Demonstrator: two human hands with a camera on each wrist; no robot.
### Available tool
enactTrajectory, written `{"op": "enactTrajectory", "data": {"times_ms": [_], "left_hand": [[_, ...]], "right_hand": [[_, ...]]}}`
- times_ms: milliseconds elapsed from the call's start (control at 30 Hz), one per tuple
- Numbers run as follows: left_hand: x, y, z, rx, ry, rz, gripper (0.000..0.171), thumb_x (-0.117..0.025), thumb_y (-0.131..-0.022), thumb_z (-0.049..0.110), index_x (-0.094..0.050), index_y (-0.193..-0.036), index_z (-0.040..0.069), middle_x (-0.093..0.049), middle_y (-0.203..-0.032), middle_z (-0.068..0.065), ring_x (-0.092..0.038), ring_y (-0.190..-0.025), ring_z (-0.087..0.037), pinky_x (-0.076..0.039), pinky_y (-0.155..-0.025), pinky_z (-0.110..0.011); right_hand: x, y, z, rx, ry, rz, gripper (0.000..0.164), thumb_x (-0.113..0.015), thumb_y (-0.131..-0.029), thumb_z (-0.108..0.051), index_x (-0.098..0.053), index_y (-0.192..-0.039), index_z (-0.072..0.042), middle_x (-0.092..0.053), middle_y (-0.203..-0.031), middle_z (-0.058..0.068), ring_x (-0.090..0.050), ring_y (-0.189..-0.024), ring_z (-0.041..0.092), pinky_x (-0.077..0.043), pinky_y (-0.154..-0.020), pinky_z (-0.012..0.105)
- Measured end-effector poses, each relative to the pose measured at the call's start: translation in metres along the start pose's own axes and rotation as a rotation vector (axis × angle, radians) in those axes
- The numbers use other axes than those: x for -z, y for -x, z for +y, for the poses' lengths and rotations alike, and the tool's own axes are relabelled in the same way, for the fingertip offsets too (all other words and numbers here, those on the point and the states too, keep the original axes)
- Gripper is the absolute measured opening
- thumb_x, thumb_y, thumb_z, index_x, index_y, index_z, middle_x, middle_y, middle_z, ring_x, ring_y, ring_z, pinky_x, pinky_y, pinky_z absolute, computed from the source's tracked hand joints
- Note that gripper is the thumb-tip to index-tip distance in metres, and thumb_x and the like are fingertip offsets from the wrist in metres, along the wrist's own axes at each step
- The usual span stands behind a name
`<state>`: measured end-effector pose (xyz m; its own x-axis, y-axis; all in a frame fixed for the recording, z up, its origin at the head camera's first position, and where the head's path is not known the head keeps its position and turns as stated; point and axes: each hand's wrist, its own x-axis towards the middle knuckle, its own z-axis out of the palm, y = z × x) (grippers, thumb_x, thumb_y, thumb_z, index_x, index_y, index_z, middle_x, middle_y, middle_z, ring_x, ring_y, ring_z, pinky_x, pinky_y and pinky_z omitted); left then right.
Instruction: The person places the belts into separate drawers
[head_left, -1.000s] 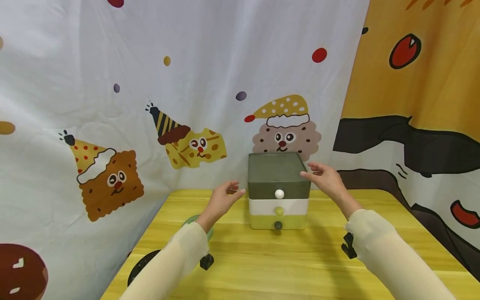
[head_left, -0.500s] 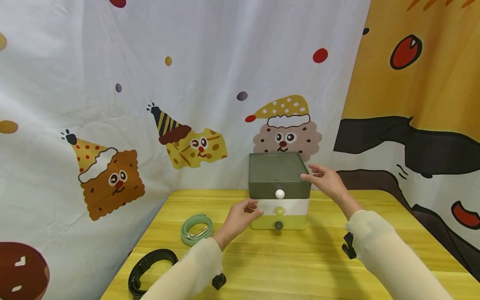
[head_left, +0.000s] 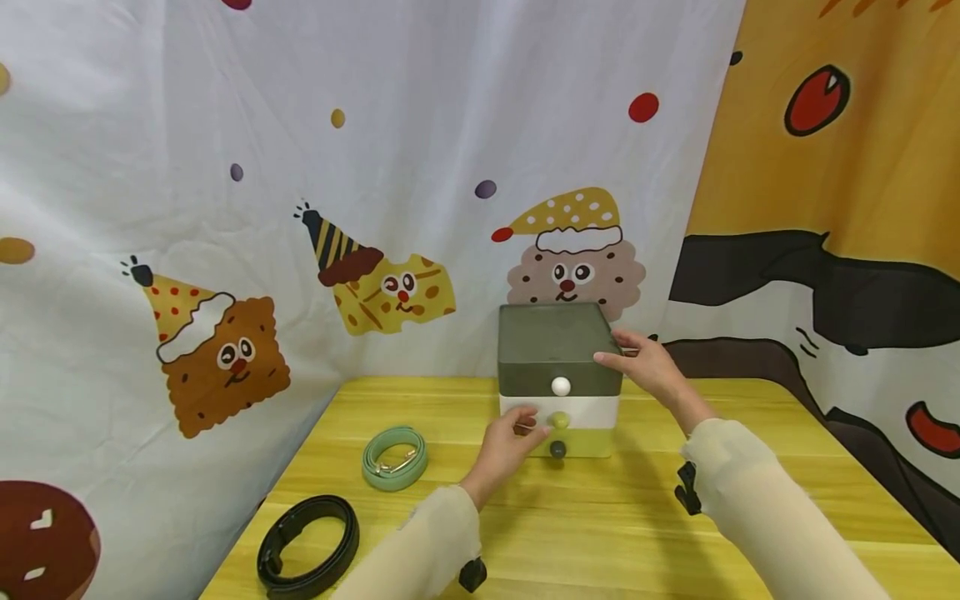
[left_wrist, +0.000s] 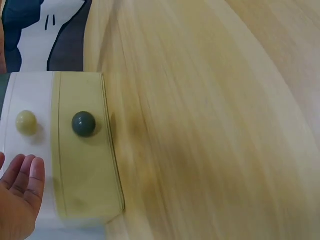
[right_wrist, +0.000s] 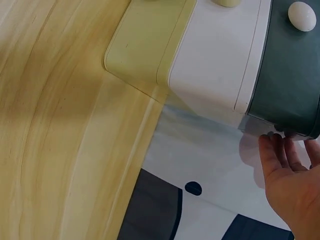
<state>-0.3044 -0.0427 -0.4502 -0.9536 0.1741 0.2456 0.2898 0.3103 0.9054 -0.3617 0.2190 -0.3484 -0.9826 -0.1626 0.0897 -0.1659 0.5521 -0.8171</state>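
A small three-tier drawer box point(head_left: 558, 333) stands at the back of the table, dark green on top, white in the middle and yellow-green below. My left hand point(head_left: 508, 446) is in front of its white drawer point(left_wrist: 37, 180), thumb and fingers apart, close to the yellow-green knob point(left_wrist: 26, 123) and holding nothing. My right hand point(head_left: 651, 367) is at the right side of the dark green top tier point(right_wrist: 287, 75), its fingers point(right_wrist: 272, 155) along that side and the thumb by the top edge. The white knob point(head_left: 560, 386) and dark knob point(left_wrist: 84, 124) are untouched. All drawers look closed.
A coiled light green belt point(head_left: 395, 479) with a gold-coloured clasp lies left of the box on the wooden table point(head_left: 592, 533). Nearer me is a coiled black belt point(head_left: 345, 546). A printed cloth point(head_left: 420, 167) hangs right behind the box.
My left hand has moved right and down, from beside the box to the front of the white drawer, uncovering both belts. The right hand has shifted slightly left against the box.
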Motion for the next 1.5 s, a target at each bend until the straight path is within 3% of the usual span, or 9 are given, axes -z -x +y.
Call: {"op": "enactTrajectory", "data": {"times_ms": [467, 1000, 1500], "left_hand": [[-0.026, -0.008, -0.008, 0.011, 0.082, 0.115, 0.036, -0.075, -0.090, 0.020, -0.066, -0.121, 0.003, -0.066, -0.105, -0.009, -0.062, -0.093, -0.016, -0.053, -0.082, -0.030], [-0.047, -0.012, -0.011, -0.007, 0.135, 0.211, 0.029, -0.077, -0.088, 0.013, -0.068, -0.113, 0.002, -0.067, -0.098, -0.005, -0.063, -0.085, -0.011, -0.053, -0.078, -0.025], [-0.058, -0.018, -0.015, 0.013, 0.166, 0.284, 0.021, -0.079, -0.084, 0.008, -0.068, -0.101, 0.002, -0.065, -0.086, -0.001, -0.061, -0.077, -0.008, -0.052, -0.068, -0.023]], "right_hand": [[-0.005, -0.001, 0.003, -0.048, -0.060, 0.016, 0.090, -0.066, -0.093, -0.050, -0.022, -0.158, -0.006, -0.023, -0.161, 0.018, -0.028, -0.143, 0.041, -0.031, -0.110, 0.057], [-0.007, 0.001, 0.004, -0.050, -0.015, 0.031, 0.091, -0.065, -0.091, -0.055, -0.025, -0.158, -0.009, -0.027, -0.159, 0.019, -0.027, -0.143, 0.042, -0.038, -0.106, 0.056], [-0.008, 0.000, 0.007, -0.058, -0.059, 0.044, 0.088, -0.066, -0.091, -0.052, -0.025, -0.158, -0.012, -0.027, -0.159, 0.020, -0.034, -0.140, 0.041, -0.042, -0.104, 0.053]]}}
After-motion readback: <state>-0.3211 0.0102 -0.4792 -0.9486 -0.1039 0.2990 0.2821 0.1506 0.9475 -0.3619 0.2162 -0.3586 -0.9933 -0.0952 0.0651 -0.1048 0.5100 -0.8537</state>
